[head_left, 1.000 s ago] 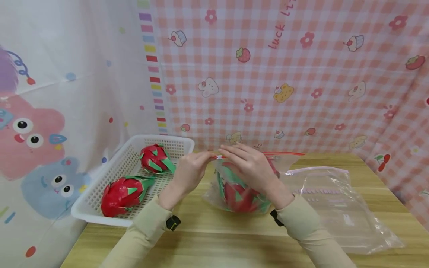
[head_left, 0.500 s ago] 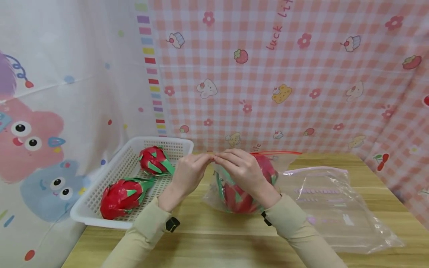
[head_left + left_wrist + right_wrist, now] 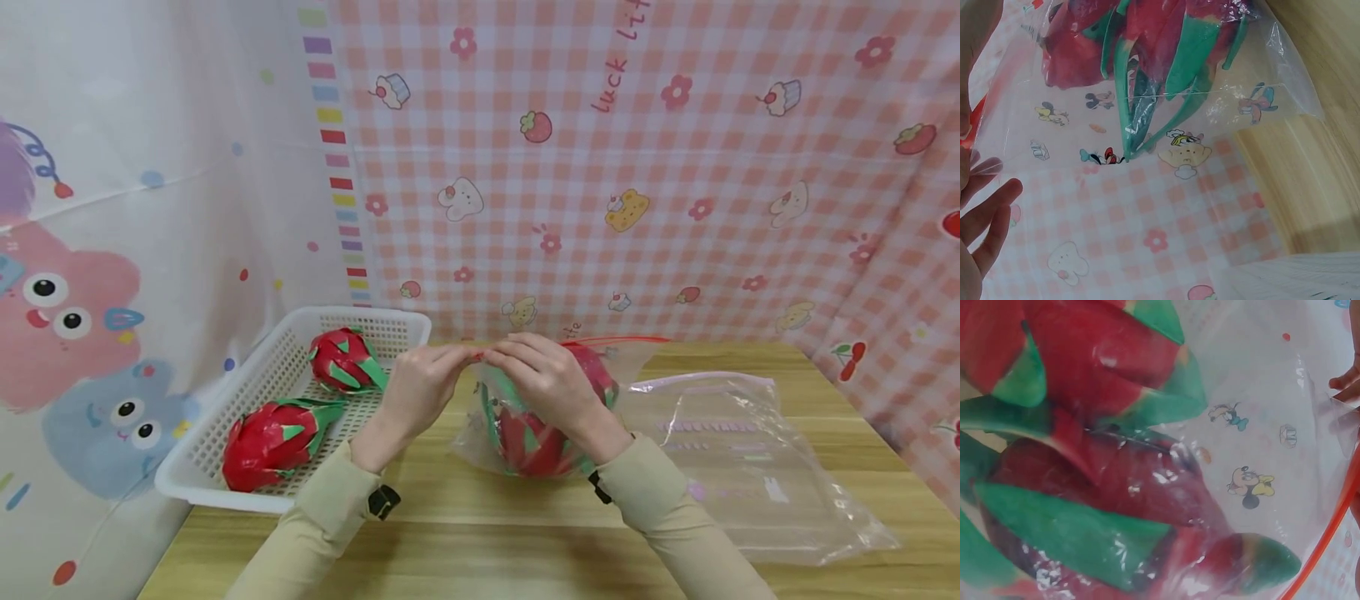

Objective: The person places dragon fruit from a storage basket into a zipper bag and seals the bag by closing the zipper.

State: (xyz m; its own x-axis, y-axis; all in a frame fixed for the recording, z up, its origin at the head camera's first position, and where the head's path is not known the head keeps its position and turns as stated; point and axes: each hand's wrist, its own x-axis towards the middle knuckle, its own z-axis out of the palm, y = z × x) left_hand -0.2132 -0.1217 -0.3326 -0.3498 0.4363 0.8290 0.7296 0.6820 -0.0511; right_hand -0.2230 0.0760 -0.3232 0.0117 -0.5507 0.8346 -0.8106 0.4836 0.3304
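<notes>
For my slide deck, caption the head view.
Left hand and right hand pinch the red-edged bag of dragon fruit, beside a white basket holding two more.

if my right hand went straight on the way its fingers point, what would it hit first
Most likely the left hand, whose fingers sit just ahead of the right hand at the red edge of the bag. They may touch; the head view leaves that unclear.

"Contents?"
"Red, rounded fruits with green pointed scales (image 3: 1104, 350), close together inside a transparent plastic bag (image 3: 1266, 381) printed with small cartoon figures."
"Edge?"
"A narrow red plastic strip (image 3: 1324, 544) slants along the right."
"Hand?"
"Bare fingers (image 3: 1349, 380) at the right margin, partly cut off."
</notes>
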